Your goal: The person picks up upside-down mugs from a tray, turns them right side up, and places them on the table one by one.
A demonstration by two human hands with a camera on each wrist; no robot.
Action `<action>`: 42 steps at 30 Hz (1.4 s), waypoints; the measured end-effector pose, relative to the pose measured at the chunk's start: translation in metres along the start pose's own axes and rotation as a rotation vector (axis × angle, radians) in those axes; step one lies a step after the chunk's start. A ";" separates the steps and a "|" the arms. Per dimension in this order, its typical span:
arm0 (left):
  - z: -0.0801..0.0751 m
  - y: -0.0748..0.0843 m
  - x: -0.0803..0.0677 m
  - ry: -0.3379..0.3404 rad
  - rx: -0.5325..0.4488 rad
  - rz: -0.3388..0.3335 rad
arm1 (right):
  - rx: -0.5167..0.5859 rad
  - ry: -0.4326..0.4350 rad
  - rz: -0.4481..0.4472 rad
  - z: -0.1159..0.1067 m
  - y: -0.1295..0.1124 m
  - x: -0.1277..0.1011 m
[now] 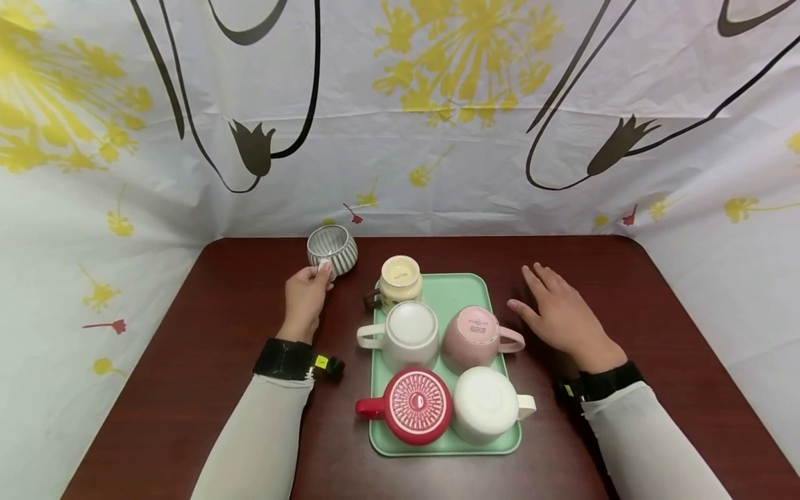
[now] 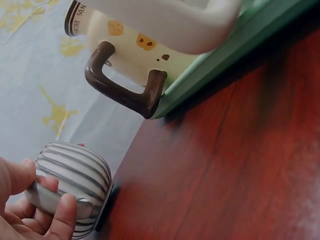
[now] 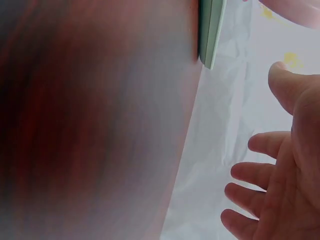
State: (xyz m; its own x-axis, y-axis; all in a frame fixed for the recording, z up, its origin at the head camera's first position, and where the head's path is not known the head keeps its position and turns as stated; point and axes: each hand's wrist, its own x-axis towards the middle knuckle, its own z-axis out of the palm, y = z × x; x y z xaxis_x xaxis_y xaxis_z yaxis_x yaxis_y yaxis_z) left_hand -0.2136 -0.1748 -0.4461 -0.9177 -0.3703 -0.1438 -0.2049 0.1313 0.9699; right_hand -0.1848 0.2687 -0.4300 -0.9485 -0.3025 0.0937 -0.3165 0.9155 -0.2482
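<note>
One patterned cloth hangs around a dark red-brown table. On the table lies a green tray, bearing five mugs, all bottom up: a cream mug with a brown handle, a white mug, a pink mug, a red mug and, at the near right corner, a second white mug.

To the tray's right, the right hand is spread with its fingers extended, holding nothing (the pink mug's handle is nearest to it). Across the tray, the left hand pinches a striped cup, which is mouth up near the table's far edge, left of the tray; whether its base touches the wood, I cannot tell.

That cup looks like glazed ceramic: stiff, probably light enough for one hand, slick on the sides and breakable if knocked. Its small handle, held between thumb and fingers, seems the right place to grip, though the round body's weight sits off to one side and could tip.
</note>
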 end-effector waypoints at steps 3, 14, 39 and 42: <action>0.002 0.000 0.002 -0.001 0.004 0.010 | -0.004 -0.001 -0.004 0.002 -0.002 0.000; 0.001 0.002 0.012 0.015 0.086 0.030 | -0.007 -0.028 -0.007 0.004 -0.008 0.000; -0.011 0.015 -0.005 0.015 0.220 0.192 | 0.006 -0.071 0.006 0.004 -0.007 -0.002; -0.008 0.026 -0.011 -0.068 0.252 0.248 | 0.008 -0.075 0.009 0.002 -0.006 -0.002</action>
State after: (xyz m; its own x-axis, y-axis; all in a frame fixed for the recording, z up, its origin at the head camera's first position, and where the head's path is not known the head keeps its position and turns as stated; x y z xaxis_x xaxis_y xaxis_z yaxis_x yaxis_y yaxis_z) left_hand -0.2057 -0.1747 -0.4173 -0.9689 -0.2376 0.0691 -0.0425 0.4351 0.8994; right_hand -0.1809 0.2634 -0.4310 -0.9492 -0.3140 0.0192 -0.3082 0.9161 -0.2566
